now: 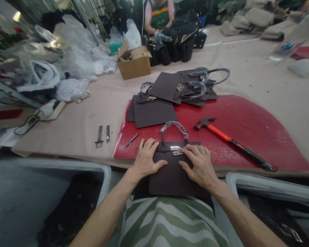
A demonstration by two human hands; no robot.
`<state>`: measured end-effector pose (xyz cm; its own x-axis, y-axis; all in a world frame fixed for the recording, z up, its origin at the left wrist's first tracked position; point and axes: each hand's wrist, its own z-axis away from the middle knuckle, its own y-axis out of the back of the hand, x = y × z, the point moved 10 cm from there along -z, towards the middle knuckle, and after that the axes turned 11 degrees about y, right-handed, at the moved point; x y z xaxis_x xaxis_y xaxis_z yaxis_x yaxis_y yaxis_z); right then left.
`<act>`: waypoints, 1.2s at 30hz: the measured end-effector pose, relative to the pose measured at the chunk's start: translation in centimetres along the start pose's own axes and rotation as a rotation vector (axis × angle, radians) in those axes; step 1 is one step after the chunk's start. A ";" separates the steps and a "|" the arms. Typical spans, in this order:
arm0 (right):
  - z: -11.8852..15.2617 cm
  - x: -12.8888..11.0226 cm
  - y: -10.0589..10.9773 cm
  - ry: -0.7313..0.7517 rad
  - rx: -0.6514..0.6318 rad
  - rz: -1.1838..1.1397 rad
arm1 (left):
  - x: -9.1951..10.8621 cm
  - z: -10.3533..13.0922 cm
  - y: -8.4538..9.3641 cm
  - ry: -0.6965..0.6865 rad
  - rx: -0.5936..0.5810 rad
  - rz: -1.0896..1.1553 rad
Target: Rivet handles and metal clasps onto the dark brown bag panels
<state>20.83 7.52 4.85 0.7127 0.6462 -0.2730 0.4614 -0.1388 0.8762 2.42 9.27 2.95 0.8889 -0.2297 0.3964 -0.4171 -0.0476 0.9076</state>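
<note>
A dark brown handbag panel (175, 178) lies at the table's front edge, its lower part reaching out over my lap. A plastic-wrapped handle (174, 124) arches up from its top, and a silver metal clasp (177, 151) sits below that. My left hand (148, 157) rests on the panel's upper left, fingers spread and thumb stretched out. On the right side, my right hand (199, 163) lies with fingers apart, a fingertip close beside the clasp. Right of the panel is a claw hammer (231, 141) with an orange and black handle. A slim metal rod (132, 140) lies left of the handle.
Under the work is a red mat (257, 130). Similar panels (157, 113) are stacked behind. Small metal tools (99, 137) lie left. Farther back are a cardboard box (135, 67), black bags (180, 41) and a person (159, 17). Grey bins (106, 175) flank me.
</note>
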 end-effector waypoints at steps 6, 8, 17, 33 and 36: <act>-0.4 -0.2 0.0 -0.009 -0.076 0.046 | 0.2 1.0 0.0 -0.019 0.052 0.031; -1.3 -0.5 -0.4 -0.009 -0.098 0.082 | 0.2 1.1 0.0 -0.030 0.056 0.031; -4.1 -2.7 -3.4 0.014 -0.196 0.050 | 0.3 1.5 0.2 -0.125 0.053 0.052; -3.8 -2.5 -3.8 -0.039 -0.198 0.007 | -0.2 1.7 -0.8 -0.140 0.004 0.025; -3.6 -2.7 -3.9 -0.047 -0.203 0.023 | -0.4 1.7 -1.1 -0.122 -0.011 0.023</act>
<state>15.22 9.07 3.60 0.7481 0.6080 -0.2658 0.3318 0.0042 0.9434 2.22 7.76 1.56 0.8491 -0.3475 0.3979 -0.4344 -0.0308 0.9002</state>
